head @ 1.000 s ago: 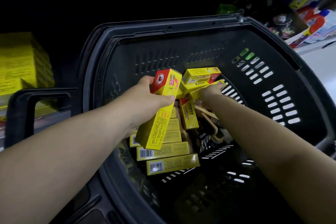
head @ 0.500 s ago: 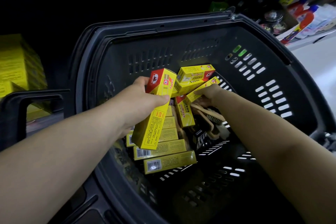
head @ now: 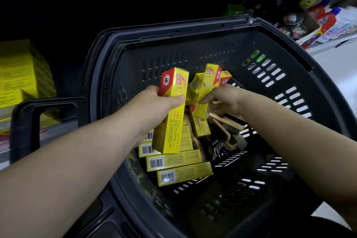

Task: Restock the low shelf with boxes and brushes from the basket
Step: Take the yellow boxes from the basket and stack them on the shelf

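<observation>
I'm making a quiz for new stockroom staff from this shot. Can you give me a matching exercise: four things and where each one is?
Things:
1. left hand
2. right hand
3. wooden brushes
4. barcoded boxes

Places or states:
A. lying flat in the basket, below the left hand
B. grips one tall yellow box
C. grips several yellow boxes
D. in the basket under the right hand

Pairs: 1-B, 2-C, 3-D, 4-A

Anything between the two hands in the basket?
Head view: between left hand and right hand stand only yellow boxes, over the basket.
</observation>
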### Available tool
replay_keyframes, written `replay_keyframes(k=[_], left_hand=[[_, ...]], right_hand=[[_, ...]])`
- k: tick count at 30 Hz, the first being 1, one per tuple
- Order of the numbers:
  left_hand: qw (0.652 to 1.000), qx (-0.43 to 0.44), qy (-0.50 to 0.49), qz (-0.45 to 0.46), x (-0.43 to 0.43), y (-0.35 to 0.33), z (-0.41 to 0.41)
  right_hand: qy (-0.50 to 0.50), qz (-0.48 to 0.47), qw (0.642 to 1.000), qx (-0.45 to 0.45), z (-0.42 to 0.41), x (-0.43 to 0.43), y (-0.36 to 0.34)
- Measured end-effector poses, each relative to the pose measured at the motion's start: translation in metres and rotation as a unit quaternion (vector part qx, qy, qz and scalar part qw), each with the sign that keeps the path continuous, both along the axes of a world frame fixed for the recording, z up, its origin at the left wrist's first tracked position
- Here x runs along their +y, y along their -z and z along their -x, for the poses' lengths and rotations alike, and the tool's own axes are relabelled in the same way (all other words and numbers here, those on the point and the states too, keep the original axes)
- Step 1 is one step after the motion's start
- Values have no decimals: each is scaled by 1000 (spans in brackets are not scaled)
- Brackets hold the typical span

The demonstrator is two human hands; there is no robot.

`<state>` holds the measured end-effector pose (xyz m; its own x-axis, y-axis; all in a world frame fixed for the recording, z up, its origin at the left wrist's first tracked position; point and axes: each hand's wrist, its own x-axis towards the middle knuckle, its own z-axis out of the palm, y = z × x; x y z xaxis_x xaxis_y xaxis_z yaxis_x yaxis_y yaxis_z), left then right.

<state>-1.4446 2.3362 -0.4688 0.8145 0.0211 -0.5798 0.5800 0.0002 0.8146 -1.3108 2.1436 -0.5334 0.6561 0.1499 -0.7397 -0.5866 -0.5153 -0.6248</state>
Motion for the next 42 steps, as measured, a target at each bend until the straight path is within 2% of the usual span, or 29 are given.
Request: replay_keyframes(k=[2, 5, 10, 14, 17, 19, 21, 23, 25, 27, 34, 38, 42], left_hand=[[1000, -2, -15, 10, -1, -2, 0], [998, 9, -45, 42, -3, -6, 0], [996, 35, -49, 69, -3, -11, 2], [996, 22, -26, 85, 0, -12, 3], [995, 29, -40, 84, 1, -10, 1], [996, 35, -36, 69, 1, -8, 0], [997, 39, -34, 54, 1, -6, 0], [997, 40, -35, 47, 2, -5, 0], [998, 40, -34, 36, 2, -4, -1], [998, 38, -33, 29, 2, -3, 0], [998, 39, -29, 27, 2, 1, -2], [999, 37, -22, 28, 2, -1, -2], [998, 41, -27, 34, 2, -3, -3]], right_hand=[[-105, -93, 989, 46, 14, 0, -33], [-205, -215, 951, 91, 36, 6, -64], [-329, -209, 918, 69, 50, 17, -74], [-341, -212, 914, 61, 47, 12, -65], [-318, -237, 915, 75, 37, 8, -56], [-258, -181, 948, 54, 22, 7, -43], [-145, -35, 989, -11, 2, 8, -22], [-11, 69, 997, -45, -18, 6, 0], [109, 84, 990, -36, -36, 6, 17], [185, 75, 979, -38, -49, 9, 26], [251, 54, 966, -35, -52, 18, 51], [216, 52, 974, -32, -45, 12, 43], [166, -26, 985, 35, -26, 6, 18]])
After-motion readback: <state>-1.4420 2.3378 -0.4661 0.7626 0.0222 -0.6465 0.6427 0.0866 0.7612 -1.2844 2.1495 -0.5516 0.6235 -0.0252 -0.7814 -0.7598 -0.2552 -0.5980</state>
